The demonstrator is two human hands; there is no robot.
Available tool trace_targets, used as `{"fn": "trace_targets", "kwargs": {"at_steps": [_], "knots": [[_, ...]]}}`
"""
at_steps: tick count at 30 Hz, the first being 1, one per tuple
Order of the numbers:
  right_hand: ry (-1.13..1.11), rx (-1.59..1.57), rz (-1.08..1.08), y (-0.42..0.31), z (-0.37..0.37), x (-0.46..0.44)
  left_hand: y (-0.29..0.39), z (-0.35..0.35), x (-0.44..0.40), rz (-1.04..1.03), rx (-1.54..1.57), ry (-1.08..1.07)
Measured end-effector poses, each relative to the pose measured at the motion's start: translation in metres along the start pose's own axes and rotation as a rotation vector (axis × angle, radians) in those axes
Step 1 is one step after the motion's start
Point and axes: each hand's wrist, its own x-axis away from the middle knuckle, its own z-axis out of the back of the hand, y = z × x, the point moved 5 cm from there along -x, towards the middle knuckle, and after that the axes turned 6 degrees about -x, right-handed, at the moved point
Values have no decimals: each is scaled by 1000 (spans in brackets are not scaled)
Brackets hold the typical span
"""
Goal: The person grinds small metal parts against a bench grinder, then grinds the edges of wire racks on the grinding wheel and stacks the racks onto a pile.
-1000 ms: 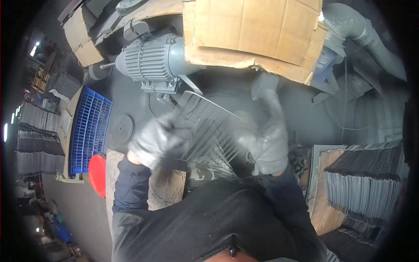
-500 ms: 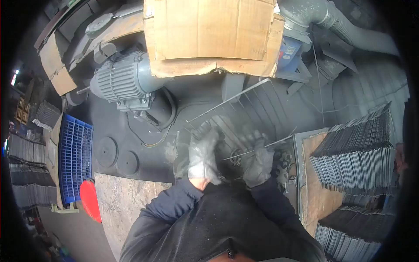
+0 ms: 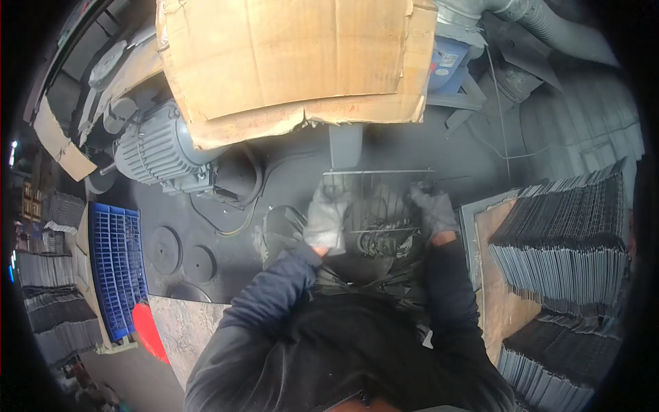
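Observation:
Between my two gloved hands is a thin metal wire grate [image 3: 377,172], partly blurred, its top bar running level across. My left hand [image 3: 326,214], in a grey-white glove, is closed on the grate's left side. On the right side my right hand [image 3: 434,207], gloved too, has its fingers curled round the edge. The grate lies over my lap, below a grey metal post [image 3: 345,145] that comes down from under a cardboard cover [image 3: 295,62].
A grey motor [image 3: 161,151] stands at upper left, with round discs [image 3: 165,250] below it. Blue plastic grid [image 3: 115,268] and a red round object [image 3: 149,332] are at left. Stacked grates [image 3: 559,240] fill the right side. A hose [image 3: 559,31] runs at upper right.
The grate went from tilted to level, held between both hands. My view has turned, so the motor and cardboard sit further left and the right-hand stacks show more fully.

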Motion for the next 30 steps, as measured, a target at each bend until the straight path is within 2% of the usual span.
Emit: {"fn": "trace_targets", "kwargs": {"at_steps": [1, 2, 4, 7, 9, 10, 11, 13, 14, 15, 17, 18, 19, 20, 21, 23, 24, 26, 27, 29, 30], "knots": [[19, 73, 101, 6, 9, -15, -10, -5, -11, 27, -120, -36], [23, 45, 65, -4, 0, -13, -17, -8, -16, 138, -60, -86], [26, -18, -5, -21, -25, -5, -63, 25, -27, -24, -196, 39], [-72, 18, -148, -5, -77, -4, -29, 76, -1, -206, -315, 73], [-137, -98, -138, 17, -125, 5, -18, 124, 7, -18, -50, 66], [-165, -153, -137, 29, -136, 8, 18, 119, 11, -113, -888, -98], [-167, -187, -152, 36, -135, 9, 55, 115, 17, -353, -1691, -165], [-179, -255, -164, 39, -134, 5, 43, 115, 3, -110, -949, -62], [-124, -139, -125, 30, -117, 2, 30, 111, -5, -7, -573, -10], [-67, -23, -87, 15, -93, 3, -2, 99, -12, 107, -454, -75], [33, 61, -80, -24, -55, 16, 15, 35, -12, -20, -328, -129], [-2, 52, 2, -8, -30, 1, 9, 10, -17, -62, 19, -146], [-35, 39, 86, 23, -3, -22, -9, 4, -18, -14, -79, -139], [0, 59, 14, -1, -13, -9, -17, 2, -19, 34, -179, -134], [35, 77, -57, -26, -24, 4, -19, 10, -18, -8, -107, -100], [-52, -80, -121, -4, -64, -1, -2, 40, -11, -91, 31, -31], [-98, -156, -152, 5, -82, -4, 15, 68, -9, -73, -631, 6], [-143, -28, -121, 11, -128, 4, 2, 128, -3, -24, -855, -71], [-166, -106, -142, 15, -136, 6, 7, 143, -5, -3, -833, -137], [-214, -254, -183, 21, -145, 10, 26, 136, 0, 165, -583, -218], [-213, -177, -228, 12, -137, 12, 45, 120, 5, 302, -361, -237]]}}
